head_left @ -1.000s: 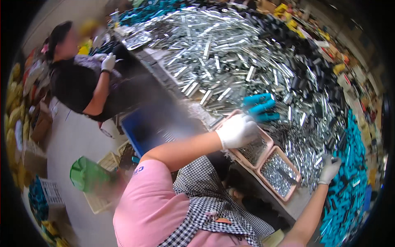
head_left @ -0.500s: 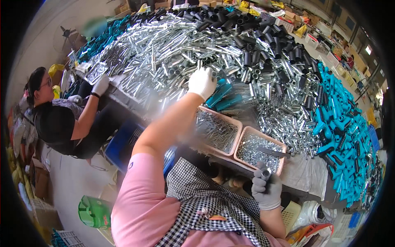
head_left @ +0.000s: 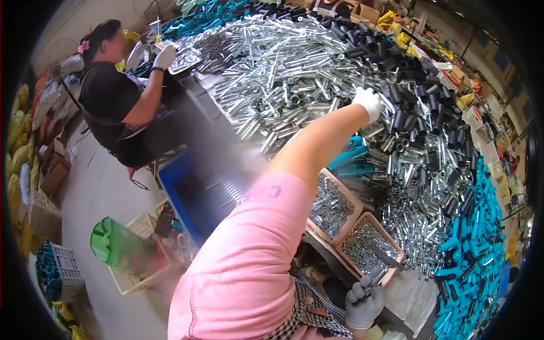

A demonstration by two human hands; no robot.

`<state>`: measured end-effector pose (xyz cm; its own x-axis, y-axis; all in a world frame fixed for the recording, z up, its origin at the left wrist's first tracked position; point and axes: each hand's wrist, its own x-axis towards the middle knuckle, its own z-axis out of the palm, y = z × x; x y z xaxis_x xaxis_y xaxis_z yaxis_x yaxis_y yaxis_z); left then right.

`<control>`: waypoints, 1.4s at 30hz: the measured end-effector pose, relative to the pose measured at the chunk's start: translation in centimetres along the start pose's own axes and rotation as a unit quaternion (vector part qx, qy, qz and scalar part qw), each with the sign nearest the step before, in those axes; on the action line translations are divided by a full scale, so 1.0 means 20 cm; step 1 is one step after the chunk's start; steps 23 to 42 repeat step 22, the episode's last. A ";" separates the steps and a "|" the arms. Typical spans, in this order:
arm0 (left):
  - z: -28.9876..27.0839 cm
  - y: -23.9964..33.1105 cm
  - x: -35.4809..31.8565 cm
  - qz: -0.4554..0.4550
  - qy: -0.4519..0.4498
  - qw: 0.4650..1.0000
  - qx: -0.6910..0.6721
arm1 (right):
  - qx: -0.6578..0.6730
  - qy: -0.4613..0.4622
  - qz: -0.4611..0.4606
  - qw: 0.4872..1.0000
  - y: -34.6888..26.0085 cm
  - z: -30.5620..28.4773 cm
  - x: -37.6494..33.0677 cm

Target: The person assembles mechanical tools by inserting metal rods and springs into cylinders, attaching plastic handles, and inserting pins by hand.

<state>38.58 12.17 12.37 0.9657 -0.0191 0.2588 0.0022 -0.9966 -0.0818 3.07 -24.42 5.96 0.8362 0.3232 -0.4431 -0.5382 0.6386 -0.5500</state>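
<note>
Reaching left hand [head_left: 368,102] into silver tubes [head_left: 283,79]

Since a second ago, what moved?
The left hand went from the teal tubes near the trays out over the silver tube pile. The right hand drew back from the far side to below the trays, fingers closed on a small metal part. The two trays stayed put.

brown cardboard boxes [head_left: 479,85] are seen stacked along the upper right edge beyond the table, with yellow packages [head_left: 396,25] among them; a brown cardboard box [head_left: 54,173] is set on the floor at the left, beside yellow sacks [head_left: 17,130]; no screens or signs are seen
</note>
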 end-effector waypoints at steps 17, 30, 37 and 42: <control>-0.39 0.46 -0.87 0.054 0.162 0.804 -0.570 | -0.154 -0.059 -0.090 0.982 0.14 0.02 -0.02; -0.41 0.57 -1.27 0.066 -0.030 0.619 -0.782 | -0.386 -0.036 -0.194 0.901 0.17 0.00 -0.05; -0.41 0.57 -1.27 0.066 -0.030 0.619 -0.782 | -0.386 -0.036 -0.194 0.901 0.17 0.00 -0.05; -0.41 0.57 -1.27 0.066 -0.030 0.619 -0.782 | -0.386 -0.036 -0.194 0.901 0.17 0.00 -0.05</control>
